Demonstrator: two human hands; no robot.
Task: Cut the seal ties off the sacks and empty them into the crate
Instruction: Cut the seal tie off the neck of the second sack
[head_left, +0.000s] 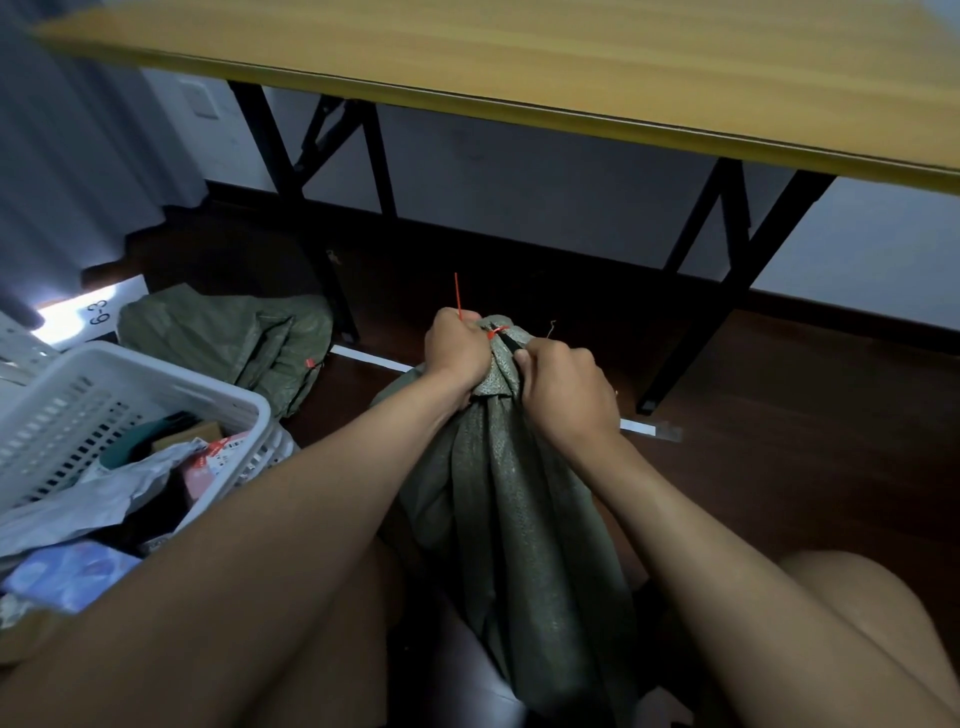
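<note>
A green woven sack (519, 519) stands upright between my knees, its neck bunched and cinched by a red seal tie (497, 331). The tie's thin tail (457, 296) sticks up above my fist. My left hand (457, 356) grips the sack's neck just below the tie on the left side. My right hand (563, 389) is curled on the right side of the neck and holds a dark tool, partly hidden, whose tip (511, 343) lies against the tie. A white slatted crate (228, 400) at the left holds several parcels and packets.
Another green sack (228, 338) lies crumpled on the dark floor behind the crate, a red tie piece beside it. A wooden table (571, 67) on black folding legs (727, 291) spans the space ahead. White tape strips mark the floor. A curtain hangs at the left.
</note>
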